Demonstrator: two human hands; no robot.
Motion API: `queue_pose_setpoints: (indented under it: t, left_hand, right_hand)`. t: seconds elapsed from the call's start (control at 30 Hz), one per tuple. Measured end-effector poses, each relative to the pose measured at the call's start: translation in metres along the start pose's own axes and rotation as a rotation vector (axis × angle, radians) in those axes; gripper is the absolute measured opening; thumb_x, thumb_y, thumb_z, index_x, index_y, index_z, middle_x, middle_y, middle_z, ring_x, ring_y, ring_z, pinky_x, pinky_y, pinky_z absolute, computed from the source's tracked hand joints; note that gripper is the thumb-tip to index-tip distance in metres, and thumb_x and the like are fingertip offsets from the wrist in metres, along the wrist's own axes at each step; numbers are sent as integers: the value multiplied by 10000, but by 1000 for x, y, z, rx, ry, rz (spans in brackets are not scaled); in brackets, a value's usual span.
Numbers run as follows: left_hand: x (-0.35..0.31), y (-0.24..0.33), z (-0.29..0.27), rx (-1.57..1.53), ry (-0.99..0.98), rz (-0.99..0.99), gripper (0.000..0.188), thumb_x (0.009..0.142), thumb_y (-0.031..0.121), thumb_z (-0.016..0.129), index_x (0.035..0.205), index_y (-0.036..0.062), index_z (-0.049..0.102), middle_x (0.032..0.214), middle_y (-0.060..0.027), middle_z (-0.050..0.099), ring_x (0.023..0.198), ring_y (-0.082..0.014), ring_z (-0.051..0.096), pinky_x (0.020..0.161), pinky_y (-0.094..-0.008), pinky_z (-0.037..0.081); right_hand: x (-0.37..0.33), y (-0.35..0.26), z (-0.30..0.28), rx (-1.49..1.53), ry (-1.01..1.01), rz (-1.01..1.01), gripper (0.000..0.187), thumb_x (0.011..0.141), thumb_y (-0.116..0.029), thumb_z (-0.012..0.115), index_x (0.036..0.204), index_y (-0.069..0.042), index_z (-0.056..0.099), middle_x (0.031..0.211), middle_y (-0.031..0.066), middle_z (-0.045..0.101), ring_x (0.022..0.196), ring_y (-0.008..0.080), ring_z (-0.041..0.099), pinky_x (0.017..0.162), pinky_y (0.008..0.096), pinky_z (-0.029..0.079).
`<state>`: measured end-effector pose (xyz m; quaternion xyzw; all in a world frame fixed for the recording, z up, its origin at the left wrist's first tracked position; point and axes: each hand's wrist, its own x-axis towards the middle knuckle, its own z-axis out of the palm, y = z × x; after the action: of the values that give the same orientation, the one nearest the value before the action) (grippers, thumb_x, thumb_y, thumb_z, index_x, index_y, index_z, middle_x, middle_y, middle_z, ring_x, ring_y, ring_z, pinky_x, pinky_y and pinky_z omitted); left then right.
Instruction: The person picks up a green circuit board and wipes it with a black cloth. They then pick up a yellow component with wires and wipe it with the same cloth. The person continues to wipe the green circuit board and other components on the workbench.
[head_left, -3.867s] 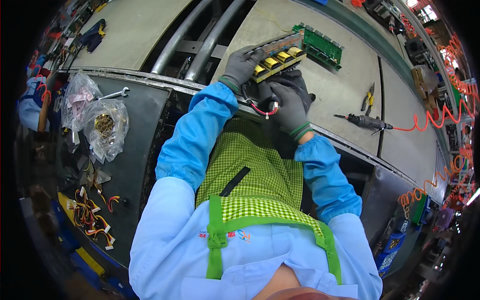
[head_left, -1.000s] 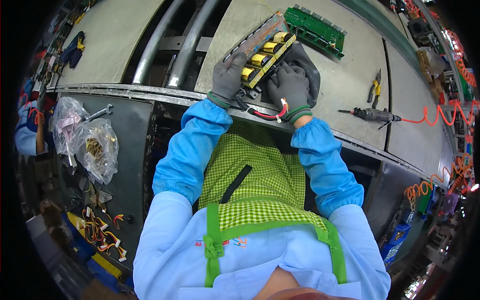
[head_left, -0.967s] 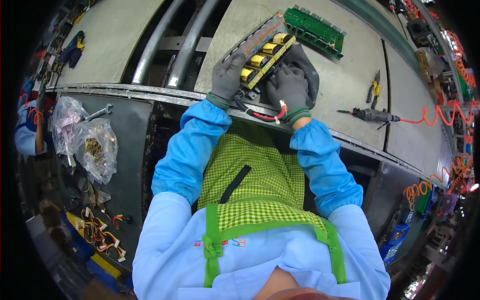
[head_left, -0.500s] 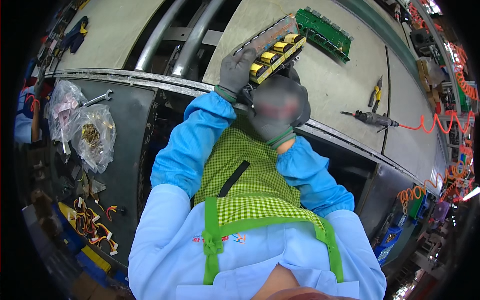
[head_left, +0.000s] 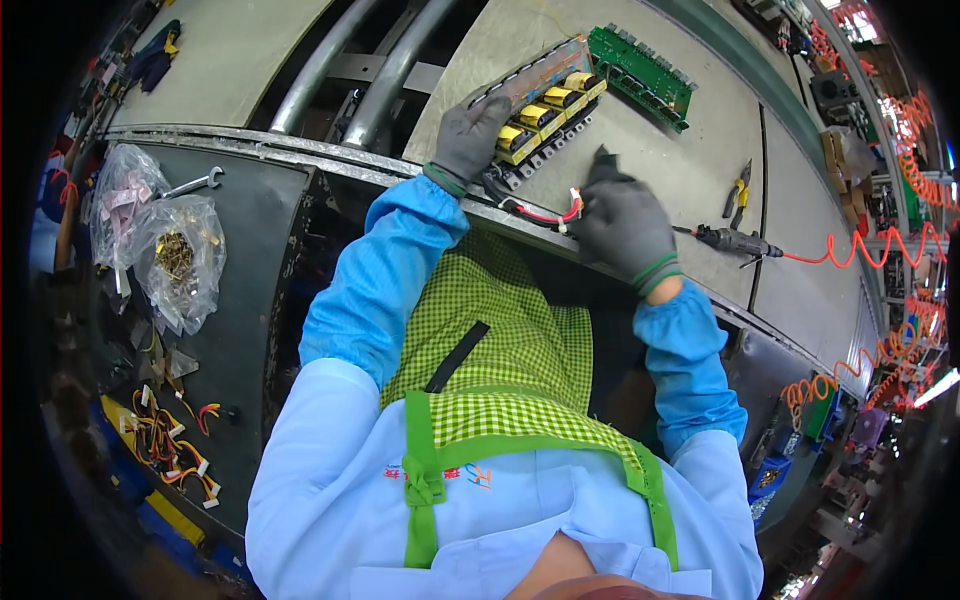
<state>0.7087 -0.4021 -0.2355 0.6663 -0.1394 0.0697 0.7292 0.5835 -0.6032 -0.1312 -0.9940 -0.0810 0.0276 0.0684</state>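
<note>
My gloved left hand (head_left: 468, 140) is closed round the left end of a circuit board assembly (head_left: 545, 68). A row of yellow-wrapped transformers (head_left: 540, 117) runs along it, with a dark slotted strip (head_left: 552, 152) on the near side. The assembly rests tilted at the bench's front edge. From its near end, a red wire lead (head_left: 540, 212) with white parts reaches to my gloved right hand (head_left: 630, 225). The right thumb side is closed at the lead's end, while one dark fingertip points away; the exact grip is partly hidden. Behind the assembly lies a second green circuit board (head_left: 642, 78).
Right on the bench are yellow-handled pliers (head_left: 738, 195) and a power screwdriver (head_left: 738, 242) on a coiled red hose (head_left: 850, 255). Left, a dark surface (head_left: 255, 220) holds a wrench (head_left: 195, 186), a clear bag of brass-coloured screws (head_left: 178, 262) and bundled cables (head_left: 165, 440). Metal rollers (head_left: 390, 90) lie beyond.
My right hand has moved right, away from the assembly, uncovering the slotted strip and the red wire lead. My left hand keeps its hold on the assembly.
</note>
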Motion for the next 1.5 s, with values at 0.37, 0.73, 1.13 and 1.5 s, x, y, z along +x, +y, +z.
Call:
queue_pose_setpoints:
  t: [0.37,0.73,1.13,1.5]
  left_hand:
    - [-2,8,-2,32,-10,-33,350,940,283,596,1108,-20,645,861,-56,677,793,-85,586,688,-269,502]
    - [0,8,3,-130,-74,-56,378,950,304,593,1110,-32,656,883,-19,655,804,-72,559,691,-245,483]
    - [4,2,3,-155,-74,-73,352,936,274,602,1089,-37,661,871,-18,664,799,-70,575,700,-246,495]
    - [24,-18,-48,771,-268,460,299,913,233,585,1143,42,588,1080,-80,650,981,-223,633,872,-338,511]
  right_hand:
    - [33,-52,72,81,325,-242,361,725,-259,674,1051,-106,651,1143,87,641,928,335,597,816,451,489]
    - [17,2,43,192,3,-130,368,756,-270,640,1096,-133,674,1236,59,624,984,339,592,884,428,485]
    - [50,8,53,14,206,-114,413,787,-284,596,1149,-86,618,1200,144,610,1035,372,574,900,452,456]
    - [-38,122,-24,622,344,333,312,805,-186,592,1058,-21,668,929,191,685,861,326,664,792,385,514]
